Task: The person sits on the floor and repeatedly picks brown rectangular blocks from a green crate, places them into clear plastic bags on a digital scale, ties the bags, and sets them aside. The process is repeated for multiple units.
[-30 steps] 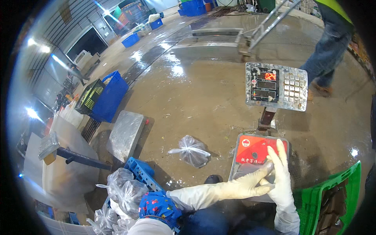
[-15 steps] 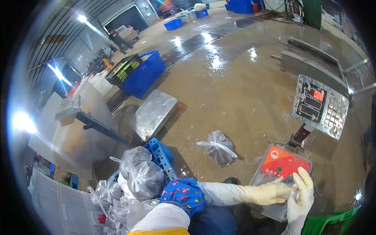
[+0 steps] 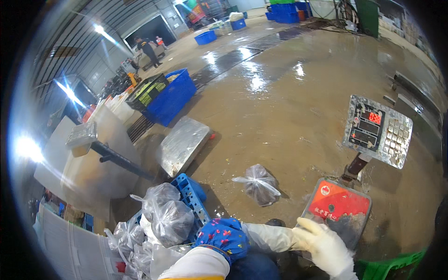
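Note:
My left hand, in a cream glove (image 3: 295, 239), reaches right along the near edge of a red-topped platform scale (image 3: 338, 198). Its fingers are mostly hidden behind my right hand (image 3: 326, 247), also gloved. The right hand's fingers point left, apart, over the left hand; no held thing shows in them. Close beyond the right hand, a clear plastic bag with dark contents (image 3: 351, 228) lies on the scale's platform, partly covered by that hand. Another tied plastic bag (image 3: 260, 185) sits on the wet floor left of the scale.
Several filled plastic bags (image 3: 172, 221) are heaped at the lower left by a blue plastic pallet (image 3: 190, 193). A second scale (image 3: 184, 144) stands farther left. The scale's display head (image 3: 379, 130) rises at right. A green crate (image 3: 392, 266) sits lower right; a blue bin (image 3: 175, 98) stands farther off.
Both hands have drawn left and nearer each other; the right one now overlaps the left. The red display reading has changed. The view has shifted slightly.

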A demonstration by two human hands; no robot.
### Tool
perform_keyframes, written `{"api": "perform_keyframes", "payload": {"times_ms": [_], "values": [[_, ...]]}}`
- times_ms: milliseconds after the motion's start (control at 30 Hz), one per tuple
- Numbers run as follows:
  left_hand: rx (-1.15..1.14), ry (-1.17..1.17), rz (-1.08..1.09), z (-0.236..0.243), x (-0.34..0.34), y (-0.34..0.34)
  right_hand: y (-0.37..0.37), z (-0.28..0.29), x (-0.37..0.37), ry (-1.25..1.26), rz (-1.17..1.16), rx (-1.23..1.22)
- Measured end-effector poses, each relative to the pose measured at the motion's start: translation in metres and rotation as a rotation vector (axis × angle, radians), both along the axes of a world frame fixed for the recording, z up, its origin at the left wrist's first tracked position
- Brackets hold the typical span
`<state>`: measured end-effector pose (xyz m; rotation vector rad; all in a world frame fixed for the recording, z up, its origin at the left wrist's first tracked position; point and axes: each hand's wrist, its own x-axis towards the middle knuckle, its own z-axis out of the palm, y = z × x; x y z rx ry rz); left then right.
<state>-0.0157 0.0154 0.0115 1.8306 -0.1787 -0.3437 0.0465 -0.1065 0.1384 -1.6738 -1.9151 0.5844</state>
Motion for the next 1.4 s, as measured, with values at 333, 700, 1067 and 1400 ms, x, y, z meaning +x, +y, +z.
{"api": "perform_keyframes", "payload": {"times_ms": [333, 700, 1067, 1400], "values": [[-0.383, 0.24, 0.074, 0.028, 0.027, -0.024, -0.104, -0.049, 0.041, -0.318, -0.629, 0.089], [0.842, -1.356, 0.151, 0.021, 0.03, -0.017, -0.073, -0.069, 0.09, -0.196, -0.191, 0.063], [0.245, -0.098, 0.189, -0.112, -0.062, 0.022, -0.164, -0.264, 0.1, -0.459, -0.731, -0.308], [0.477, 0.123, 0.045, 0.015, 0.034, -0.034, -0.058, -0.058, 0.045, -0.048, -0.467, 0.112]]}}
